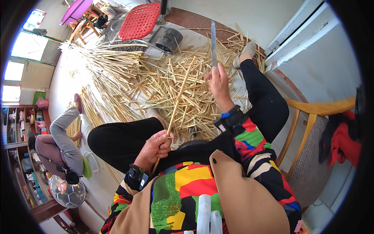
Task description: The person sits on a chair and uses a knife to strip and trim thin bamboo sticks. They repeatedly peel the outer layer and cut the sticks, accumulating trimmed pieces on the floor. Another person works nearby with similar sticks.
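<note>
My left hand (pixel 156 147) is closed round the lower part of a long dry plant stalk (pixel 181 90), which slants up and to the right in front of my lap. Raised over the litter, my right hand (pixel 219 84) grips a long narrow metal blade (pixel 214 41) that points away from me; its handle is hidden in the fist. Blade and stalk are apart. Cut stalk pieces (pixel 192 102) lie heaped on the floor between my feet. Long uncut-looking stalks (pixel 108 64) are spread in a bundle to the left of the heap.
A red perforated stool (pixel 140 20) and a dark cylindrical container (pixel 169 40) stand beyond the heap. At the left another person (pixel 58 140) sits near stalks, beside shelves (pixel 22 143) and a round metal-framed object (pixel 67 191). A wooden chair (pixel 324 108) with cloth stands at the right.
</note>
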{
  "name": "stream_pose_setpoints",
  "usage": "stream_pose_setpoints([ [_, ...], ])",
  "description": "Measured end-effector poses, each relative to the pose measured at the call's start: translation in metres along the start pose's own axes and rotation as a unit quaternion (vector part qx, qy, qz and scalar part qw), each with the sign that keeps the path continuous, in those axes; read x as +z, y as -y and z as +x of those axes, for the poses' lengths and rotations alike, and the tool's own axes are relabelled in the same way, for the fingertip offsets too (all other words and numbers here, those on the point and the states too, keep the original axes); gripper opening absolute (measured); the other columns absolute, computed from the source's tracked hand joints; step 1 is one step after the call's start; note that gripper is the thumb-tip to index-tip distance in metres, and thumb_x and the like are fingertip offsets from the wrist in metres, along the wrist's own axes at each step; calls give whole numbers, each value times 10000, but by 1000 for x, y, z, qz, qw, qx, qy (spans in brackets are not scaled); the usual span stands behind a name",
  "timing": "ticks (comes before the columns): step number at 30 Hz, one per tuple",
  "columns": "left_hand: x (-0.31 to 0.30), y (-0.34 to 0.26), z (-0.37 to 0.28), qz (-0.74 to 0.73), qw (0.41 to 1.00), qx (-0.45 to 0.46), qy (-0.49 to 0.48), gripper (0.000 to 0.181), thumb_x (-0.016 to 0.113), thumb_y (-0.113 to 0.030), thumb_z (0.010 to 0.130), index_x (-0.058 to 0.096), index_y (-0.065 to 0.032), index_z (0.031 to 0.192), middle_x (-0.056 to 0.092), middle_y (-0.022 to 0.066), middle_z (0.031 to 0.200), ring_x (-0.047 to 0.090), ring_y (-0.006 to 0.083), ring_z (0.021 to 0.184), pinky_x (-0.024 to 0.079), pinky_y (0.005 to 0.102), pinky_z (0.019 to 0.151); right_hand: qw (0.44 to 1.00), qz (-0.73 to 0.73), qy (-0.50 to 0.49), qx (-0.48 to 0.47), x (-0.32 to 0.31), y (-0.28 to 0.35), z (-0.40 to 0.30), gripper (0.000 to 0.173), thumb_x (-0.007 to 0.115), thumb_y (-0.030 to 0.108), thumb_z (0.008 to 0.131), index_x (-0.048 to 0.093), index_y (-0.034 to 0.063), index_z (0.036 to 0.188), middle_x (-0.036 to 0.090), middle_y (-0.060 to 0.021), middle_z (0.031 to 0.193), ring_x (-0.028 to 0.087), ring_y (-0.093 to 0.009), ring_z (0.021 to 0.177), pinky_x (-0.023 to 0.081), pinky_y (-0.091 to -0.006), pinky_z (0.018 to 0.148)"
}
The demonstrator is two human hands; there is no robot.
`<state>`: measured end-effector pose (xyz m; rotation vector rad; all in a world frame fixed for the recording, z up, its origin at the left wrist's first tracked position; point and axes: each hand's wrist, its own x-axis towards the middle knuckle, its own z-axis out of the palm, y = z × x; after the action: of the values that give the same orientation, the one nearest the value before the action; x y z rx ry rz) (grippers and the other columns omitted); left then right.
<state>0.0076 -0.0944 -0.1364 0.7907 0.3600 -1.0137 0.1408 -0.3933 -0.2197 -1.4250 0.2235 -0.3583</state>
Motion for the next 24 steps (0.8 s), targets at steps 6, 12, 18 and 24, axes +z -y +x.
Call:
stream_pose_setpoints([
  [6,-5,-13,-4,19,999,12,-26,235,469,-281,1092,579,-74,1112,306,-57,635,235,31,458,210,192,383,756,-395,396,-340,-8,37,-87,463,544,151,985,544,192,1446,535,-81,683,588,-249,533,488,-383,455],
  [12,-3,-9,-10,37,999,-12,-37,224,461,-264,1094,576,-73,1110,291,-69,629,225,27,467,202,191,385,829,-448,175,-286,-11,38,-41,435,560,154,983,564,209,1415,537,-84,672,604,-246,534,501,-375,454],
  [18,-1,-8,-11,70,995,-15,-66,220,455,-246,1095,574,-62,1092,294,-65,623,233,29,466,197,194,381,761,-456,331,-323,-20,20,-53,437,552,148,982,565,197,1416,584,-109,687,648,-257,582,510,-397,477],
  [24,12,-8,-19,141,982,-2,-123,205,450,-227,1097,578,-68,1078,312,-69,618,243,27,471,213,188,392,856,-420,157,-257,-23,20,-40,505,574,170,975,524,282,1464,488,-70,686,588,-242,535,477,-384,449],
])
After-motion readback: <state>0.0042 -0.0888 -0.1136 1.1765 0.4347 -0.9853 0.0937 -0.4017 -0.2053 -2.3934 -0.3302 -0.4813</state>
